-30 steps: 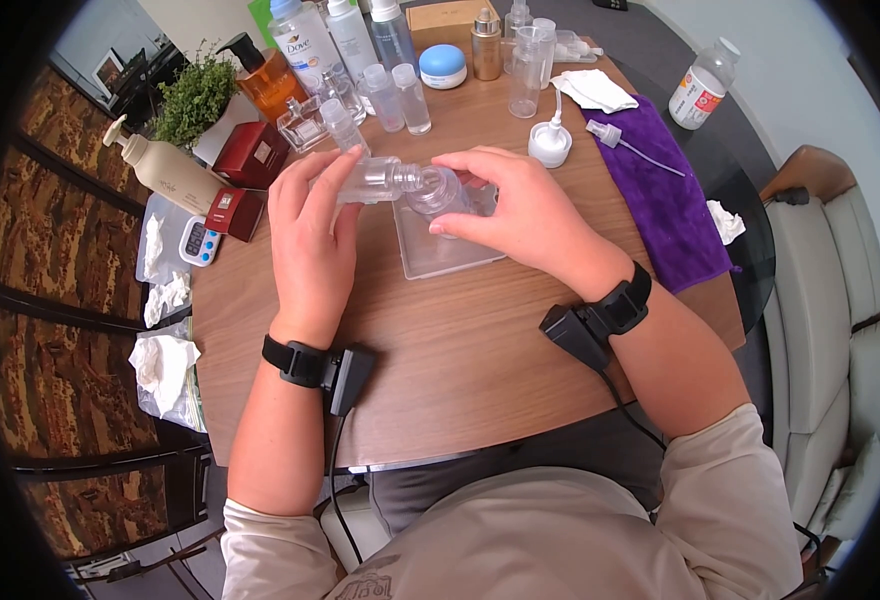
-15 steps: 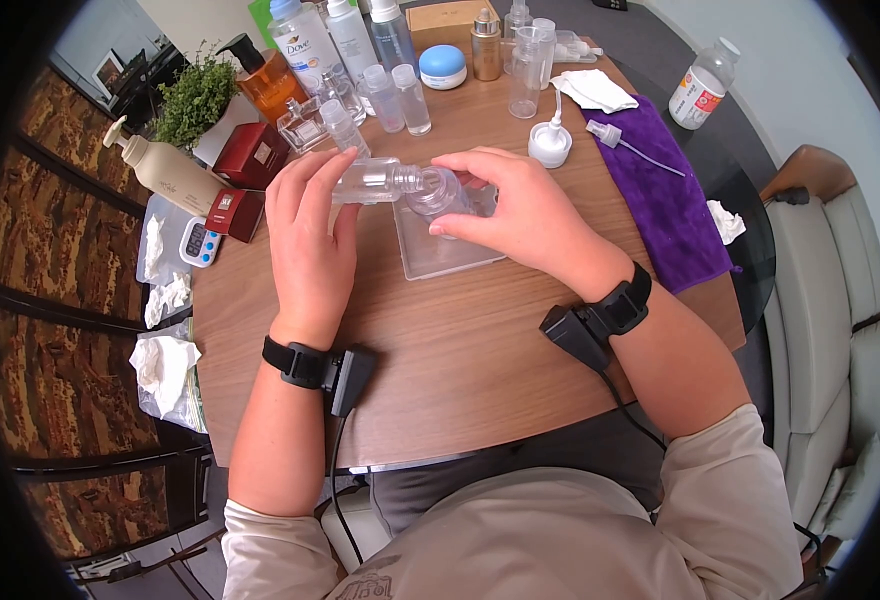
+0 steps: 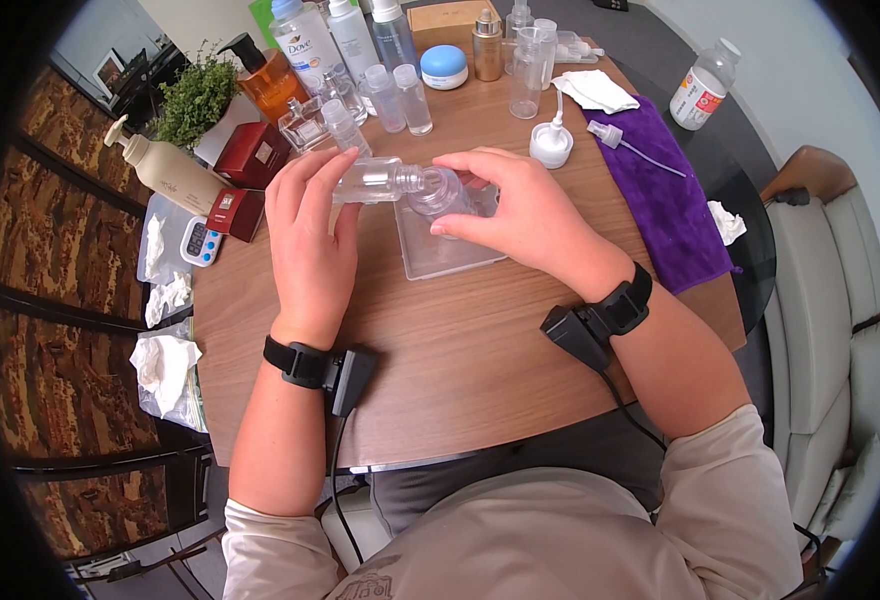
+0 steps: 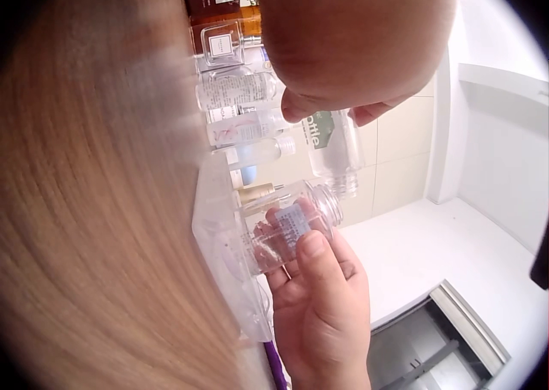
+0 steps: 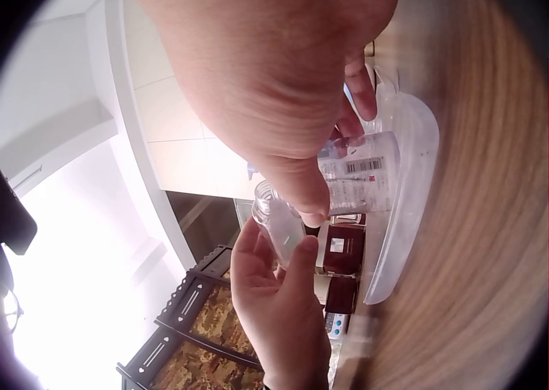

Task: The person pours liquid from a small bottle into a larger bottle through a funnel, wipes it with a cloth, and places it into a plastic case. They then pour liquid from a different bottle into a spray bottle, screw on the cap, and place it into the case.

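Observation:
My left hand grips a small clear bottle tipped nearly on its side, its threaded neck pointing right. That neck sits right over the open mouth of a wider clear bottle, which my right hand holds upright between thumb and fingers. A green label shows on the tipped bottle in the left wrist view, and the wider bottle carries a printed label with a barcode in the right wrist view. Beneath them lies a shallow translucent tray on the wooden table.
A white pump top stands behind my right hand. To the right, a purple cloth bears a spray nozzle. Several bottles, a blue-lidded jar and red boxes line the back and left; a timer lies at the left edge.

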A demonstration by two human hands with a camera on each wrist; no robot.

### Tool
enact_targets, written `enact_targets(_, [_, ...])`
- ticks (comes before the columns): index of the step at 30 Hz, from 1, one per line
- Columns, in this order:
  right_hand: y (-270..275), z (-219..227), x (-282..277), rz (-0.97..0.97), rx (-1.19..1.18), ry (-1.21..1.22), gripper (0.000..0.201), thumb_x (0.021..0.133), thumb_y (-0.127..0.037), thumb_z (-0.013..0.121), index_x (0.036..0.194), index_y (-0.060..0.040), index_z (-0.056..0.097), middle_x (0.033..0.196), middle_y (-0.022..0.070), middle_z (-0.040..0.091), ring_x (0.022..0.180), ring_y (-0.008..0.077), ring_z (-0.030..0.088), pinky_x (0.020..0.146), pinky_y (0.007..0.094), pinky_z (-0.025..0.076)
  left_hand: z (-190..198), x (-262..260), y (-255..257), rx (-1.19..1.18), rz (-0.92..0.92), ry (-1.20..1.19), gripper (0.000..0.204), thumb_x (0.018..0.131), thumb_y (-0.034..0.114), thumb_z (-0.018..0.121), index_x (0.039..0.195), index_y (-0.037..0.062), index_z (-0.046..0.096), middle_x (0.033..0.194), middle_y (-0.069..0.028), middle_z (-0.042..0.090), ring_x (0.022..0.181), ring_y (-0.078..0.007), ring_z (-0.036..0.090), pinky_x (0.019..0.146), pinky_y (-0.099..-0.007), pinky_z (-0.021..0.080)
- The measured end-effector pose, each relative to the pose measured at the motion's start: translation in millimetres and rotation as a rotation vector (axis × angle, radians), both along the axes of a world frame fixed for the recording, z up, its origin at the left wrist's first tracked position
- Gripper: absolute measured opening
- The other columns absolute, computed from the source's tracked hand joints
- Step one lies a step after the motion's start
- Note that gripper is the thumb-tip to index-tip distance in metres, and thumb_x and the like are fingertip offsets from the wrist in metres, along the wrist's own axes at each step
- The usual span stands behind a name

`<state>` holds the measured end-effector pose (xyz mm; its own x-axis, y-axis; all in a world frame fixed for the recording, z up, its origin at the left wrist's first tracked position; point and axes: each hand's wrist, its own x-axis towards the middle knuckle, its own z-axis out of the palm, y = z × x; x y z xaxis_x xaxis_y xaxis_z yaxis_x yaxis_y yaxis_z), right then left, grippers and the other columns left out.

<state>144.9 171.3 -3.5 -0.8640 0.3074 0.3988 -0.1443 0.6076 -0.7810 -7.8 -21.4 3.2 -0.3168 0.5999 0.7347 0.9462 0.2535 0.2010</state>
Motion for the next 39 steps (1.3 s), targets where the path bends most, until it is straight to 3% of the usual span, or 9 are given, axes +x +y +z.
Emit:
enact_targets(7, [0.8,-4.0,-1.6,-0.003,-0.021,0.033,0.067,0.079,-0.023,0.092,0.134,0.0015,0.064,0.121,0.0215,0.074,0.111,0.0323,0.072,0.098,0.0404,0.057,0.0,0.6,-0.1,0.007,0.01,0.002,0.059,0.077,-0.013,0.076,0.131,0.0105,0.069,0.135,-0.0106,0.064,0.127,-0.0334,0.059,0.109,-0.0438,0.048])
enact_targets(9, [1.3,-5.7,-2.3,0.003,-0.073,0.011,0.067,0.079,-0.025,0.093,0.133,-0.0018,0.061,0.121,0.0139,0.073,0.111,0.0243,0.069,0.1,0.0373,0.054,0.3,1.2,-0.2,0.006,0.011,0.002,0.059,0.077,-0.013,0.075,0.131,0.0105,0.069,0.135,-0.0107,0.064,0.127,-0.0336,0.059,0.109,-0.0438,0.048])
enact_targets(12, [2.7,-8.3,-3.8,0.019,-0.066,0.025,0.059,0.079,-0.023,0.093,0.123,-0.0024,0.06,0.117,0.0111,0.072,0.111,0.0237,0.069,0.101,0.0374,0.053,-0.2,0.5,0.2,0.007,0.015,0.004,0.058,0.077,-0.013,0.075,0.13,0.0106,0.069,0.134,-0.0106,0.064,0.127,-0.0336,0.059,0.109,-0.0438,0.048])
enact_targets(16, [1.4,-6.2,-3.8,0.007,-0.043,0.045,0.056,0.076,-0.019,0.094,0.116,-0.0016,0.06,0.114,0.017,0.074,0.112,0.0305,0.073,0.099,0.0398,0.058,-0.8,0.5,0.1,0.006,0.025,0.003,0.057,0.077,-0.013,0.076,0.129,0.0109,0.07,0.134,-0.0104,0.064,0.127,-0.0335,0.059,0.109,-0.0436,0.049])
enact_targets(24, [1.8,-8.4,-4.2,0.018,-0.03,0.051,0.074,0.077,-0.019,0.094,0.136,-0.0025,0.051,0.12,0.0208,0.074,0.115,0.0327,0.072,0.099,0.0412,0.057,-1.6,-0.7,0.2,0.019,0.016,0.009,0.057,0.078,-0.013,0.076,0.129,0.0114,0.07,0.134,-0.0104,0.063,0.127,-0.0331,0.059,0.108,-0.0436,0.049])
enact_targets(31, [-0.3,-4.3,-2.2,0.01,-0.086,0.032,0.08,0.077,-0.019,0.093,0.142,-0.0037,0.05,0.118,0.021,0.074,0.113,0.0333,0.072,0.098,0.0407,0.057,-0.6,0.8,-0.2,0.016,0.025,0.025,0.056,0.079,-0.011,0.077,0.129,0.0123,0.071,0.133,-0.0103,0.063,0.127,-0.0328,0.059,0.108,-0.0437,0.049])
enact_targets(34, [1.3,-5.6,-3.3,0.044,0.035,0.044,0.082,0.077,-0.019,0.093,0.145,-0.0043,0.05,0.117,0.0207,0.074,0.112,0.0338,0.073,0.097,0.0404,0.057,-1.3,-0.2,-0.5,0.017,0.02,0.026,0.056,0.079,-0.011,0.077,0.129,0.0125,0.071,0.133,-0.0104,0.063,0.127,-0.0326,0.059,0.108,-0.0437,0.049])
enact_targets(37, [-0.4,-3.4,-1.5,0.018,-0.079,0.047,0.074,0.078,-0.019,0.092,0.14,-0.0022,0.056,0.117,0.0197,0.074,0.111,0.0329,0.073,0.096,0.0402,0.057,-1.2,0.5,-0.5,0.019,0.018,0.022,0.055,0.08,-0.011,0.077,0.13,0.0126,0.071,0.134,-0.0104,0.063,0.127,-0.0326,0.059,0.108,-0.0436,0.049])
enact_targets(39, [1.9,-5.1,-2.9,0.054,-0.031,0.01,0.067,0.081,-0.023,0.091,0.138,-0.0022,0.062,0.122,0.0129,0.073,0.114,0.0245,0.068,0.102,0.0385,0.053,-0.5,1.0,-0.7,0.016,0.019,0.021,0.055,0.08,-0.011,0.076,0.13,0.0127,0.071,0.134,-0.0104,0.063,0.127,-0.0327,0.059,0.109,-0.0436,0.048])
